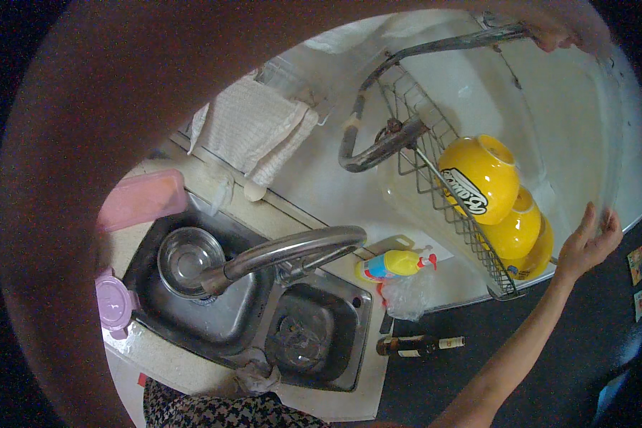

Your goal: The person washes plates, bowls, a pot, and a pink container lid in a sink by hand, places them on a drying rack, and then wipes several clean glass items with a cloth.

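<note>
My blurred left arm sweeps across the top of the view. Its hand (564, 35) is at the upper right, dim and partly lost in shadow, with curled fingertips near the upper end of a large translucent panel (609, 134). My right hand (591, 243) is at the panel's lower end, thumb and fingers closed about its edge. Left of the right hand, several glossy yellow bowls (487, 174) sit upside down and overlapping in a wire dish rack (433, 182). The nearest bowl bears dark lettering. Whether the panel is glass or plastic is unclear.
A curved metal pipe (353, 134) passes beside the rack. Below, a faucet (294, 243) arches over a double steel sink (241, 321) with a metal bowl (190, 262). Nearby are a yellow pump bottle (393, 265), a brown glass bottle (420, 345), a hanging towel (251, 123) and a pink lid (142, 199).
</note>
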